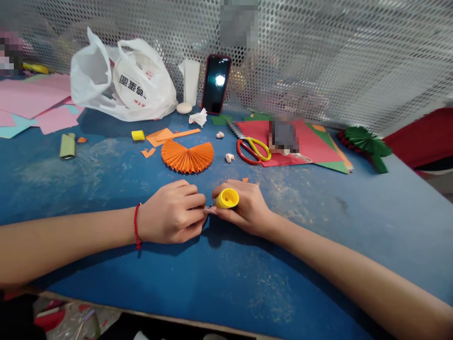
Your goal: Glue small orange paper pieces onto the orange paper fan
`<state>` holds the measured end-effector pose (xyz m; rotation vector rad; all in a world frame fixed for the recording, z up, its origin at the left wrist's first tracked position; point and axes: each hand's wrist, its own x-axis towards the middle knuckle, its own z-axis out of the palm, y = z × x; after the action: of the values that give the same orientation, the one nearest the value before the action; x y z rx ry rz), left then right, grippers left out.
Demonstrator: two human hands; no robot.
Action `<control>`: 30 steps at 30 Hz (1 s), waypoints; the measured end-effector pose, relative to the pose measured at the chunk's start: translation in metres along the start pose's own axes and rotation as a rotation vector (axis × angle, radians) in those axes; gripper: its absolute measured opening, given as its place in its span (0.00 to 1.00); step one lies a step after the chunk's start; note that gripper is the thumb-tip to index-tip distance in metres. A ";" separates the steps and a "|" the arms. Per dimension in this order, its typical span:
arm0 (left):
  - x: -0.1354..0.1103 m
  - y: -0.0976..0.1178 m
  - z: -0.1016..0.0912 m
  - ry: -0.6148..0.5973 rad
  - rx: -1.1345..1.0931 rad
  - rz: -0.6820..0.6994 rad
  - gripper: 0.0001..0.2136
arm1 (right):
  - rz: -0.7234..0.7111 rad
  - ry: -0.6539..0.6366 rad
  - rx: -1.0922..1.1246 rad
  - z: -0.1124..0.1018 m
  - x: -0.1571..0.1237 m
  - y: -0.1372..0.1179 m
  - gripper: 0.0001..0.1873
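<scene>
My left hand [171, 212] rests on the blue table [226, 293], its fingers curled and their tips meeting my right hand's fingers. Whatever they pinch, if anything, is hidden. My right hand [244, 208] holds a yellow glue stick [227, 198], with its round end facing up and toward me. A pleated orange paper half-fan [187, 157] lies just beyond my hands, and orange paper scraps [159, 138] lie to its left.
Red-handled scissors [253, 150] lie on red paper [283, 141] at the back. Behind stand a phone [215, 84] and a white plastic bag [123, 80]. Pink paper sheets [35, 97] lie far left, a green paper fan [368, 146] lies right, and a perforated metal screen [318, 56] closes the back.
</scene>
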<state>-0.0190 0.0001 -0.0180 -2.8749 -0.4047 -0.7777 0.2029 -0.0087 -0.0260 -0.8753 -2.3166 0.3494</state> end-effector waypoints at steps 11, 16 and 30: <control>0.001 0.000 -0.001 0.017 -0.016 -0.016 0.09 | -0.003 -0.023 -0.008 0.001 -0.003 0.003 0.20; 0.002 0.001 -0.002 0.009 0.012 -0.014 0.09 | 0.035 -0.026 -0.031 0.001 -0.002 0.002 0.22; 0.001 -0.002 0.002 0.019 0.001 -0.003 0.09 | 0.023 -0.009 -0.085 0.001 -0.008 0.005 0.20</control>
<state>-0.0180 0.0022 -0.0189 -2.8641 -0.4069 -0.8052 0.2096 -0.0100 -0.0329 -0.9438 -2.3458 0.2673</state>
